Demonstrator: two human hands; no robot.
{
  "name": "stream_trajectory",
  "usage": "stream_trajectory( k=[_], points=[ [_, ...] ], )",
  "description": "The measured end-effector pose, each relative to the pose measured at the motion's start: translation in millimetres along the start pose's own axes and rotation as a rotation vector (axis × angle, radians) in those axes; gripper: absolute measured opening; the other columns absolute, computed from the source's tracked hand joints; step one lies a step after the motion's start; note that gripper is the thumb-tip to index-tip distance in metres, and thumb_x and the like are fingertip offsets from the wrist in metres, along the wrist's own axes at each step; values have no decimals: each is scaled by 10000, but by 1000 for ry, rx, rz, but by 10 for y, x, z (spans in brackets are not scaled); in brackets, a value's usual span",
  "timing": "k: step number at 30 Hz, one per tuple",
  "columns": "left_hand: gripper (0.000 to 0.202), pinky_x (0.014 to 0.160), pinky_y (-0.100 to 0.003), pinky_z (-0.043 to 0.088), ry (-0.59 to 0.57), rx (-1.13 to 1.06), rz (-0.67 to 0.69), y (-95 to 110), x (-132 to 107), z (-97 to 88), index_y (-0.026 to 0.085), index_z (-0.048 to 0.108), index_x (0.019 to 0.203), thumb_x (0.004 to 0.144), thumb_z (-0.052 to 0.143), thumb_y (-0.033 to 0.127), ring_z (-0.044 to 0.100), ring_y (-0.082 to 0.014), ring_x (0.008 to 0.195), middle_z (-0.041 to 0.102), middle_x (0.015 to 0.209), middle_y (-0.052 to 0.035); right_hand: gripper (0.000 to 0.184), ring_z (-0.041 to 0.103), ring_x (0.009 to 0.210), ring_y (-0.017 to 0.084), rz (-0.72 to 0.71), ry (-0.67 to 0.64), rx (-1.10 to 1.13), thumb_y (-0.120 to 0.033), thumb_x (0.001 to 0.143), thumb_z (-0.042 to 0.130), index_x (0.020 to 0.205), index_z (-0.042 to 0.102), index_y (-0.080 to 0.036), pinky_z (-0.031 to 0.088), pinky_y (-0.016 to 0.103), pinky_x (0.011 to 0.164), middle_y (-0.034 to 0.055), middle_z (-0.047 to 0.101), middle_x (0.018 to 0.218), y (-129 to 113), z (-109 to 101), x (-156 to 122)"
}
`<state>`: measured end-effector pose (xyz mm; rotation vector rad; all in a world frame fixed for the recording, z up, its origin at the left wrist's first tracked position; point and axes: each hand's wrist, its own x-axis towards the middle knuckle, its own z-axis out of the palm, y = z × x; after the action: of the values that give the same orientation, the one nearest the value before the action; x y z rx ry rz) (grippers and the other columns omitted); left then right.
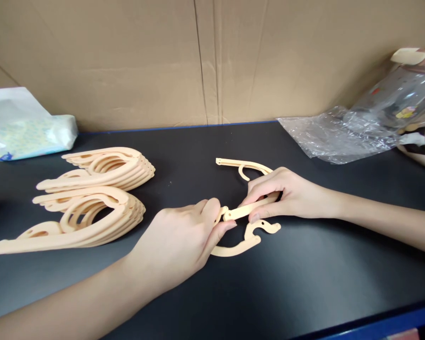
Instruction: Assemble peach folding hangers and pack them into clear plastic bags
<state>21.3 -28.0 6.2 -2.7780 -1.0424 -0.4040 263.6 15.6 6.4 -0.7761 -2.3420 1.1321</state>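
Both hands are on a peach-coloured folding clothes hanger [242, 212] over the middle of the table. My left hand [189, 231] pinches it near a joint, where a small link meets the end of a flat arm. Around the other end of that arm my right hand [285, 196] is closed. Below my fingers a curved hook piece [253, 238] with a small hole sticks out. Beyond my right hand shows a thin arm with a curl [239, 163]. The fingers hide how these parts join. To the left lie two stacks of folded hangers, a rear stack [102, 170] and a front stack [92, 224].
The black table [304, 283] has a blue front edge. Cardboard [138, 61] stands along the back. At the right are a crumpled clear plastic bag [326, 134] and a transparent bottle [400, 99]. A soft pack of tissues [35, 132] lies at the far left.
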Motion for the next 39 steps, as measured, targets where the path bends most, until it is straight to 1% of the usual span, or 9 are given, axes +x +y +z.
stream_trajectory(
  k=[6, 13, 19, 21, 24, 27, 30, 34, 39],
  points=[
    [376, 355, -259, 293, 24, 69, 55, 11, -13, -2, 205, 456, 729, 1047, 262, 252, 526, -138, 361, 488, 520, 50, 233, 578, 639, 87, 11, -15, 17, -344, 849, 739, 948, 782, -137, 430, 200, 567, -2, 665, 727, -3, 8, 7],
    [369, 378, -298, 227, 67, 193, 84, 55, -16, -36, 210, 482, 681, 1014, 326, 238, 484, -161, 367, 460, 507, 34, 247, 569, 622, 83, 35, -43, 8, -366, 860, 722, 932, 784, -138, 417, 201, 563, -9, 656, 707, -18, 5, -4],
    [352, 408, -295, 251, 112, 164, 75, 64, -12, -37, 196, 505, 681, 1001, 365, 235, 458, -150, 423, 465, 538, 25, 238, 574, 626, 84, 46, -41, -16, -373, 867, 710, 922, 772, -150, 419, 201, 576, -14, 664, 713, -28, 11, -10],
    [302, 427, -299, 270, 139, 150, 82, 58, -2, -41, 184, 529, 709, 980, 400, 217, 488, -160, 483, 486, 569, 13, 247, 572, 629, 85, 25, -37, -41, -385, 871, 705, 911, 765, -149, 416, 205, 583, -14, 665, 713, -34, 8, -8],
    [216, 503, -315, 359, 137, 136, 90, 33, 2, -43, 158, 576, 781, 938, 427, 174, 582, -208, 657, 601, 703, -41, 266, 578, 652, 95, -12, -6, -74, -403, 905, 662, 925, 755, -154, 415, 215, 587, -2, 672, 752, -40, 0, -12],
    [203, 741, -396, 472, 116, 96, 94, -4, -10, -24, 110, 621, 920, 931, 423, 153, 617, -293, 939, 680, 956, -120, 297, 574, 666, 104, -20, 77, -131, -396, 970, 566, 922, 744, -163, 413, 233, 604, 9, 674, 788, -36, -2, -21],
    [217, 936, -472, 442, 110, 33, 92, -34, -19, 4, 80, 621, 1021, 947, 425, 137, 547, -344, 1159, 661, 1126, -159, 327, 578, 701, 119, 17, 157, -164, -396, 996, 516, 901, 737, -176, 416, 249, 633, 14, 678, 802, -23, 5, -24],
    [204, 976, -483, 435, 88, -5, 67, -54, -19, 23, 82, 609, 1022, 940, 424, 107, 503, -352, 1237, 633, 1198, -177, 313, 607, 815, 147, 43, 250, -165, -392, 988, 534, 868, 732, -183, 442, 258, 737, 21, 696, 847, 6, 14, -11],
    [198, 982, -464, 432, 61, -56, 34, -70, -40, 46, 119, 582, 1016, 925, 406, 104, 489, -322, 1251, 615, 1218, -151, 309, 604, 832, 163, 79, 350, -275, -386, 985, 542, 878, 758, -192, 418, 296, 789, 21, 724, 847, 43, 8, 18]
  ],
)
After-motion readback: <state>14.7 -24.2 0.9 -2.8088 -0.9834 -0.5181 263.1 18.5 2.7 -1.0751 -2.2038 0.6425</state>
